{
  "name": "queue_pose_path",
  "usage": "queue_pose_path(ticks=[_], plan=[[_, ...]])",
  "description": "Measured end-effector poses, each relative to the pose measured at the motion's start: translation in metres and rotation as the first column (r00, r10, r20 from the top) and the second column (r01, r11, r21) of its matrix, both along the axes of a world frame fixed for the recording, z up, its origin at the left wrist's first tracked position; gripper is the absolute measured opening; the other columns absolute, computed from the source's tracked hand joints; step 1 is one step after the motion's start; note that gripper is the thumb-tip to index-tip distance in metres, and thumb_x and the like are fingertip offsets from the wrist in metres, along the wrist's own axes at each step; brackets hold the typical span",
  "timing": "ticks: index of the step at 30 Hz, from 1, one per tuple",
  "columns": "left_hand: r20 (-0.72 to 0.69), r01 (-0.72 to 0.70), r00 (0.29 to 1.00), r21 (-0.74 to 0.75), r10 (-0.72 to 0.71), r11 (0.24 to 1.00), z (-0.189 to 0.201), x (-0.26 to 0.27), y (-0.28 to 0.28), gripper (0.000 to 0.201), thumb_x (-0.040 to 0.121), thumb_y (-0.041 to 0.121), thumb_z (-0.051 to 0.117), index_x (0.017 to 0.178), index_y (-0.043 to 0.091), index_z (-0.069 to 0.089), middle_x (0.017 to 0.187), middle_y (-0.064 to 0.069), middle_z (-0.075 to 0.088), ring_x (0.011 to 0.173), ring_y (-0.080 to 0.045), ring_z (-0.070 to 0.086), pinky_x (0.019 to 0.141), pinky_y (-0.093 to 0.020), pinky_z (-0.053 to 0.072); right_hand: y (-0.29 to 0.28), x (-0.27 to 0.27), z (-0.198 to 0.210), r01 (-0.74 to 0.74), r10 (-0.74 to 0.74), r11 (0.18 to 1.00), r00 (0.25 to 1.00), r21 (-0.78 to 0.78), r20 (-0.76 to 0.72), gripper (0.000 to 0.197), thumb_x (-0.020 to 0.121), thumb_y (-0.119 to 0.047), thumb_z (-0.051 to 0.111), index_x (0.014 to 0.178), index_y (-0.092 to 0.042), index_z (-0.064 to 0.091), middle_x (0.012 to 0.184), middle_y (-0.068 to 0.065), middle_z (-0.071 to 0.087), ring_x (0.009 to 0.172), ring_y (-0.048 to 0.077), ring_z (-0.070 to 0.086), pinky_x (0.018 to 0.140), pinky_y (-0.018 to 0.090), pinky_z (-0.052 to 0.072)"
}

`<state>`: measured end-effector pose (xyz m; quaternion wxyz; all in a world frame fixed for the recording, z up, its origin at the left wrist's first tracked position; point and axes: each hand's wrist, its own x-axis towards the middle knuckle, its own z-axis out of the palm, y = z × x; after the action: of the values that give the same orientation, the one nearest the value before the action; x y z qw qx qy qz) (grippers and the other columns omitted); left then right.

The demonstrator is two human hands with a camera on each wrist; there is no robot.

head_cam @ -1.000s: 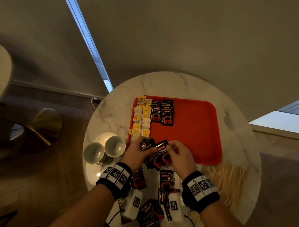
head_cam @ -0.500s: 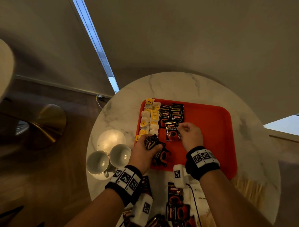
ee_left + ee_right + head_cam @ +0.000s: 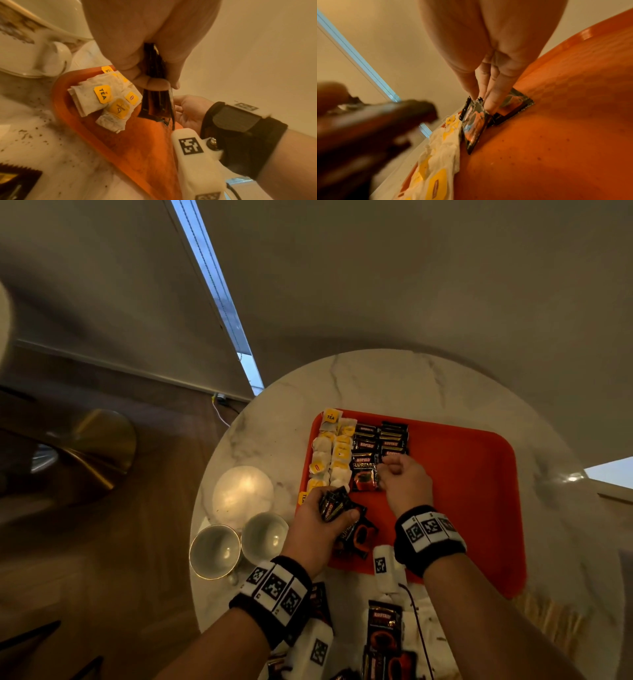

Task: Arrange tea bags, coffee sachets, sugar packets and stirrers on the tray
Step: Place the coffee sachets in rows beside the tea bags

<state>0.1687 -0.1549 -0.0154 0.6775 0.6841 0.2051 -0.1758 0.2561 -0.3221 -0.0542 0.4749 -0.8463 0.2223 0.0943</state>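
An orange tray lies on the round marble table. Along its left side run a column of tea bags with yellow tags and rows of black coffee sachets. My right hand pinches the top edge of one coffee sachet that lies at the near end of the left sachet row. The right wrist view shows the fingertips on that sachet. My left hand grips a bunch of coffee sachets over the tray's near left corner, and they hang below its fingers.
Two empty cups and a saucer stand left of the tray. Loose coffee sachets lie on the table near me. Wooden stirrers are spread at the front right, beside the tray's near edge.
My right hand took one sachet from the bunch in my left hand and carried it forward onto the tray beside the tea bags. The left hand kept its bunch and moved forward slightly.
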Motion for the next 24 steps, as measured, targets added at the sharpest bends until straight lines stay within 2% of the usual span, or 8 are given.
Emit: queue_pose_path(ticks=[4, 7, 11, 13, 15, 17, 19, 24], plan=[[0.002, -0.041, 0.999, 0.004, 0.041, 0.999, 0.0, 0.006, -0.002, 0.042, 0.086, 0.027, 0.081, 0.122, 0.026, 0.059, 0.11, 0.003, 0.074, 0.092, -0.015, 0.074, 0.07, -0.041, 0.064, -0.005, -0.012, 0.02, -0.056, 0.056, 0.997, 0.998, -0.054, 0.008, 0.025, 0.095, -0.037, 0.067, 0.115, -0.021, 0.07, 0.107, -0.006, 0.072, 0.094, 0.011, 0.068, 0.083, 0.029, 0.057], [0.01, -0.085, 0.996, -0.028, 0.086, 0.996, 0.003, 0.012, -0.005, 0.042, 0.085, 0.026, 0.081, 0.122, 0.025, 0.061, 0.109, 0.001, 0.076, 0.093, -0.016, 0.075, 0.066, -0.034, 0.062, -0.005, -0.031, 0.049, -0.206, 0.205, 0.977, 0.979, 0.061, 0.019, 0.028, 0.091, -0.046, 0.069, 0.111, -0.027, 0.071, 0.104, -0.015, 0.069, 0.097, -0.001, 0.064, 0.077, 0.014, 0.047], [0.005, -0.104, 0.994, -0.087, 0.105, 0.991, 0.009, 0.017, -0.011, 0.038, 0.087, 0.025, 0.079, 0.121, 0.025, 0.062, 0.105, -0.002, 0.076, 0.079, -0.016, 0.074, 0.057, -0.027, 0.056, -0.01, -0.065, 0.064, -0.351, 0.37, 0.9, 0.929, 0.26, -0.026, 0.043, 0.085, -0.026, 0.08, 0.125, -0.031, 0.065, 0.109, -0.018, 0.067, 0.093, -0.017, 0.061, 0.073, 0.005, 0.048], [0.005, -0.092, 0.996, -0.117, 0.093, 0.989, 0.01, 0.016, -0.014, 0.038, 0.088, 0.027, 0.078, 0.122, 0.021, 0.062, 0.108, -0.005, 0.076, 0.076, -0.015, 0.073, 0.057, -0.027, 0.056, -0.016, -0.071, 0.06, -0.309, 0.32, 0.912, 0.947, 0.268, 0.005, 0.042, 0.087, -0.018, 0.077, 0.125, -0.031, 0.067, 0.11, -0.013, 0.071, 0.096, -0.012, 0.064, 0.081, 0.01, 0.053], [-0.005, -0.089, 0.996, -0.142, 0.089, 0.986, 0.01, 0.014, -0.016, 0.038, 0.089, 0.028, 0.077, 0.122, 0.019, 0.062, 0.11, -0.008, 0.075, 0.076, -0.017, 0.074, 0.057, -0.026, 0.057, -0.022, -0.071, 0.057, -0.246, 0.252, 0.918, 0.968, 0.311, 0.022, 0.031, 0.09, -0.015, 0.074, 0.118, -0.027, 0.07, 0.108, -0.007, 0.074, 0.098, 0.0, 0.069, 0.089, 0.026, 0.058], [-0.021, -0.092, 0.996, -0.174, 0.09, 0.98, 0.01, 0.011, -0.017, 0.037, 0.09, 0.027, 0.076, 0.123, 0.019, 0.061, 0.111, -0.009, 0.075, 0.075, -0.017, 0.074, 0.058, -0.026, 0.058, -0.027, -0.069, 0.053, -0.168, 0.183, 0.913, 0.983, 0.372, -0.004, 0.018, 0.094, -0.013, 0.068, 0.111, -0.022, 0.069, 0.105, -0.004, 0.076, 0.097, 0.008, 0.072, 0.087, 0.035, 0.06], [-0.022, -0.099, 0.995, -0.181, 0.097, 0.978, 0.011, 0.008, -0.016, 0.037, 0.091, 0.026, 0.075, 0.124, 0.021, 0.061, 0.111, -0.007, 0.076, 0.072, -0.014, 0.073, 0.059, -0.027, 0.058, -0.033, -0.066, 0.051, -0.091, 0.11, 0.922, 0.994, 0.378, -0.029, 0.009, 0.098, -0.016, 0.063, 0.104, -0.02, 0.069, 0.1, -0.003, 0.077, 0.094, 0.011, 0.073, 0.084, 0.035, 0.059], [-0.023, -0.131, 0.991, -0.13, 0.129, 0.983, 0.008, 0.007, -0.014, 0.036, 0.091, 0.028, 0.074, 0.125, 0.025, 0.06, 0.108, -0.003, 0.076, 0.062, -0.012, 0.068, 0.055, -0.027, 0.056, -0.049, -0.048, 0.036, 0.04, -0.035, 0.988, 0.999, 0.147, -0.035, 0.01, 0.1, -0.022, 0.061, 0.095, -0.023, 0.07, 0.094, -0.007, 0.071, 0.089, 0.009, 0.065, 0.069, 0.021, 0.043]])
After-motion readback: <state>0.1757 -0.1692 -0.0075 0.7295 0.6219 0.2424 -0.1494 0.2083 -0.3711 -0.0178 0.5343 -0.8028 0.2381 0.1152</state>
